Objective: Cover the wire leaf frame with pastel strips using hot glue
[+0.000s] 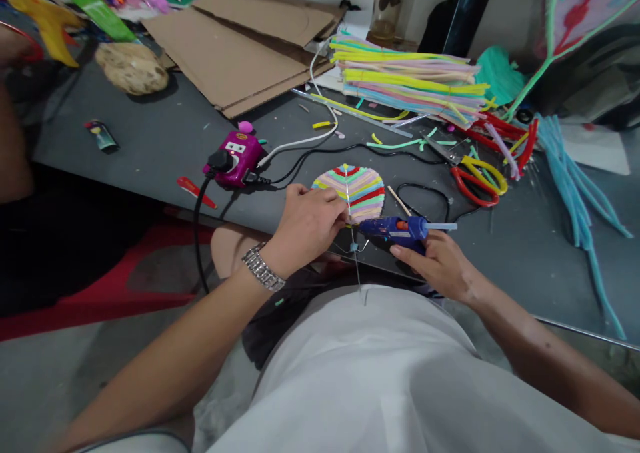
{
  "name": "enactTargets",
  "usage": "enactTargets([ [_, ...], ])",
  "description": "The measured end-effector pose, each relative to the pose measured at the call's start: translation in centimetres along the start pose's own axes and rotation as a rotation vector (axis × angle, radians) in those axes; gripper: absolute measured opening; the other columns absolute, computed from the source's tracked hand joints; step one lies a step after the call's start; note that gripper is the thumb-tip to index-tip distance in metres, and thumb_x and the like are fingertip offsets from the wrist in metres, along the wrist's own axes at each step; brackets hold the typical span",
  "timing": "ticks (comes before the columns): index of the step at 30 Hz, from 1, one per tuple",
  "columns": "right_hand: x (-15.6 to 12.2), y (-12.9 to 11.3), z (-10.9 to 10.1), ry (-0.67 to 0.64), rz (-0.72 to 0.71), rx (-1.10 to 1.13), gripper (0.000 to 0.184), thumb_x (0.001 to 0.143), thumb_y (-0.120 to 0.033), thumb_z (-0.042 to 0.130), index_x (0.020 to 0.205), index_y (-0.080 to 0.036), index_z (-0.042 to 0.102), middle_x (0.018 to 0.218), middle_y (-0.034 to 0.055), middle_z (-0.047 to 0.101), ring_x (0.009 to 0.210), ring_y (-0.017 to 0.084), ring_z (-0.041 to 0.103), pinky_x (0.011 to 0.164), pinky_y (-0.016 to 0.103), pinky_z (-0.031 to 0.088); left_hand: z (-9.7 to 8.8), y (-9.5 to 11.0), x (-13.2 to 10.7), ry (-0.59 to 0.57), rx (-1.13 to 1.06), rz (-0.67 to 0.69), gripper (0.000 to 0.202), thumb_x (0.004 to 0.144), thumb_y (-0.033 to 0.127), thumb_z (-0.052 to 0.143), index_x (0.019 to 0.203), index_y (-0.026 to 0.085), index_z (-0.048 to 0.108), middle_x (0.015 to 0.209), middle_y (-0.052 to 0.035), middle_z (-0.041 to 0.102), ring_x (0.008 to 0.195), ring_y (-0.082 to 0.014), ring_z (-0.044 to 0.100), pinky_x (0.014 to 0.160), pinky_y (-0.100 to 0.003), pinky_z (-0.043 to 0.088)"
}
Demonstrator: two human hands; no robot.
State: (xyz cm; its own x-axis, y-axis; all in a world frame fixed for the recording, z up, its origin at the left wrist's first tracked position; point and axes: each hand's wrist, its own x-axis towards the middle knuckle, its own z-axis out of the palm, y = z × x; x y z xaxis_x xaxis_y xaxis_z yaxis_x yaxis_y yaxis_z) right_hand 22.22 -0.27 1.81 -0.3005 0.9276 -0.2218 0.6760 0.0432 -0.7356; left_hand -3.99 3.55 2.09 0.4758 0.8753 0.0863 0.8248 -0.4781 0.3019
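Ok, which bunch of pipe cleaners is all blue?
The loose light-blue bunch on the far right. The big stack mixes many colours, and the smaller bunch is mostly red.

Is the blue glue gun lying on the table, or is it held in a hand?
Held: the right hand grips the blue glue gun from under its barrel.

The left arm (165, 353) reaches in from the lower left, the left wrist (260, 266) slightly bent, and the left hand (305, 230) sits back-up above the bench's near edge, fingers closed and angled forward. The right arm (540, 353) comes from the lower right, with the right hand (435, 266) curled closed just beside the left.
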Motion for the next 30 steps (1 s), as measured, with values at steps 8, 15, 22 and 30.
enactTargets([
  [8,-0.06,-0.80,-0.87,0.011,0.048,0.064,0.046,0.088,-0.060,0.059,0.062,-0.022,0.051,0.052,-0.0024,0.046,0.054,0.014,0.045,0.052,0.029,0.037,0.02,-0.08,-0.14,0.002,0.001,0.002,0.012,0.094,0.020,0.059,0.087,0.022,0.068,0.096,-0.0034,0.073,0.089,-0.0233,0.063,0.087,-0.044,0.030],
  [15,-0.01,-0.23,-0.32,-0.003,0.025,0.049,0.049,0.089,-0.060,0.058,0.059,-0.023,0.047,0.053,-0.0022,0.045,0.056,0.014,0.045,0.054,0.029,0.037,-0.03,0.00,-0.16,0.000,-0.007,0.008,0.011,0.093,0.019,0.060,0.087,0.021,0.068,0.096,-0.0044,0.073,0.089,-0.0244,0.064,0.087,-0.045,0.031],
  [22,0.17,-0.63,-0.19,0.003,0.008,0.025,0.045,0.088,-0.058,0.057,0.062,-0.023,0.049,0.054,-0.0032,0.045,0.055,0.013,0.043,0.052,0.028,0.036,-0.14,0.03,-0.14,-0.011,-0.003,0.022,0.015,0.095,0.019,0.055,0.090,0.022,0.068,0.095,-0.0045,0.072,0.091,-0.0242,0.064,0.087,-0.045,0.031],
  [30,0.30,-0.39,-0.04,0.011,-0.023,0.040,0.049,0.090,-0.054,0.059,0.056,-0.023,0.044,0.052,-0.0040,0.045,0.051,0.011,0.042,0.048,0.026,0.034,0.03,0.07,-0.03,-0.027,-0.004,-0.013,0.016,0.097,0.020,0.054,0.089,0.022,0.068,0.097,-0.0043,0.073,0.093,-0.0250,0.065,0.089,-0.047,0.030],
])
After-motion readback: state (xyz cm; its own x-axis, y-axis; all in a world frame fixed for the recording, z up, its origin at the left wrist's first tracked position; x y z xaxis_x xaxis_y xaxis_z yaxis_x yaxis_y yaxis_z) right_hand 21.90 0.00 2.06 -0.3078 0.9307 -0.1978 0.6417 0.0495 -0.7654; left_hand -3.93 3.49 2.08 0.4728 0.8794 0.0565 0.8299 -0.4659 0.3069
